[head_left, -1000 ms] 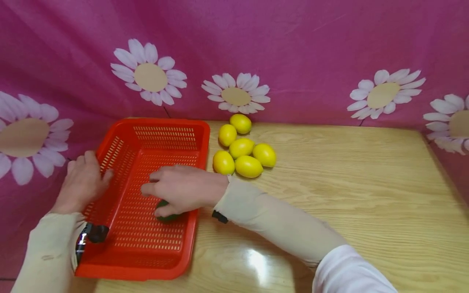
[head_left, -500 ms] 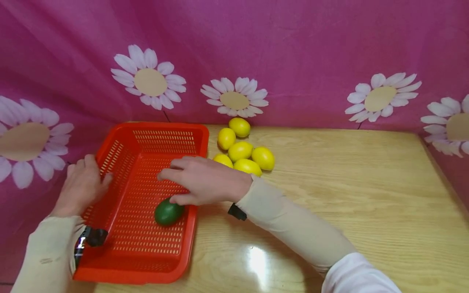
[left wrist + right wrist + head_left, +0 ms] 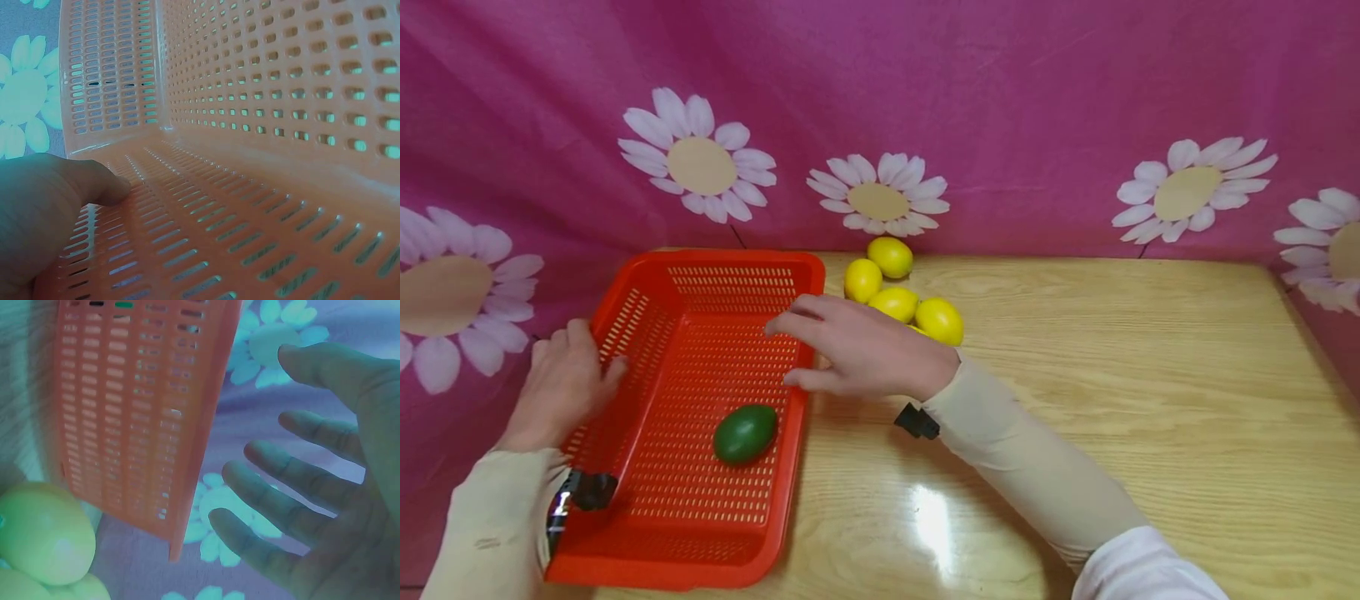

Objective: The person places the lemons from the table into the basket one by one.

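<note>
A dark green, smooth, avocado-like fruit (image 3: 745,434) lies on the floor of the red plastic basket (image 3: 790,492), near its right wall. My left hand (image 3: 561,383) grips the basket's left rim; in the left wrist view the thumb (image 3: 103,181) presses the inner slotted wall, while the other fingers are out of sight. My right hand (image 3: 857,346) hovers over the basket's right rim, fingers spread and holding nothing. Yellow lemons (image 3: 940,321) lie in a cluster on the table right of the basket, some partly hidden behind that hand.
The wooden table (image 3: 1112,392) extends to the right of the basket. A pink cloth (image 3: 1015,125) with white daisies hangs behind and along both sides. In the right wrist view, lemons (image 3: 47,531) sit beside the basket's outer wall (image 3: 137,425).
My right hand has let go of the green fruit, leaving it in the basket, and has moved right and up to the rim. My left hand stays on the left rim.
</note>
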`<action>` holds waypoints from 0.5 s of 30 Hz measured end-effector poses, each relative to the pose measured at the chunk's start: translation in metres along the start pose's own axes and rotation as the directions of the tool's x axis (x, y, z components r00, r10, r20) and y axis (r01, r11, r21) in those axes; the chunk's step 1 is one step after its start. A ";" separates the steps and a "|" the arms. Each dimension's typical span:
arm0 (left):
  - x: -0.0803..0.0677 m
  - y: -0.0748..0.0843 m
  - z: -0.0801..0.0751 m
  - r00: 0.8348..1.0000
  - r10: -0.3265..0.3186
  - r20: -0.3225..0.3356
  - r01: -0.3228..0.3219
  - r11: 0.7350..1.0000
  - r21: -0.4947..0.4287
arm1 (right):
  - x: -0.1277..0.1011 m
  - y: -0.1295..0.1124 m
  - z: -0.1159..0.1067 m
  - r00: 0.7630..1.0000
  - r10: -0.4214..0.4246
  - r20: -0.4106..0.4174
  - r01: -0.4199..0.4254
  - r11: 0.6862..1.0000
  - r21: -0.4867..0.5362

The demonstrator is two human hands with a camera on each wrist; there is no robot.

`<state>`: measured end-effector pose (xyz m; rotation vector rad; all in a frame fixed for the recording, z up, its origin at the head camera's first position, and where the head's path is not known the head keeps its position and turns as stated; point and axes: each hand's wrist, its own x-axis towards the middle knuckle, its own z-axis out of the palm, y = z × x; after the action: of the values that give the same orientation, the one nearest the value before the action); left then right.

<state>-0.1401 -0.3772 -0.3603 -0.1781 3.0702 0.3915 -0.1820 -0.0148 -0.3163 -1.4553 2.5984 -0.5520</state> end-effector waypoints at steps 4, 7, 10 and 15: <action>0.000 -0.001 0.000 1.000 -0.007 0.005 0.007 1.000 -0.002 | -0.004 0.007 -0.001 0.999 0.030 -0.028 -0.029 0.999 0.021; 0.000 -0.002 0.000 1.000 -0.014 0.007 0.014 1.000 -0.004 | -0.005 0.011 -0.001 0.998 0.044 -0.046 -0.043 0.998 0.035; -0.001 -0.003 0.000 1.000 -0.020 0.011 0.020 1.000 -0.009 | -0.004 0.014 0.002 0.997 0.049 -0.058 -0.046 0.997 0.057; -0.001 0.000 -0.002 1.000 -0.021 0.016 0.021 1.000 -0.009 | -0.002 0.020 0.004 0.996 0.058 -0.062 -0.054 0.996 0.067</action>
<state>-0.1396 -0.3779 -0.3582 -0.2063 3.0491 0.4042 -0.1957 -0.0044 -0.3278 -1.3624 2.6342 -0.6800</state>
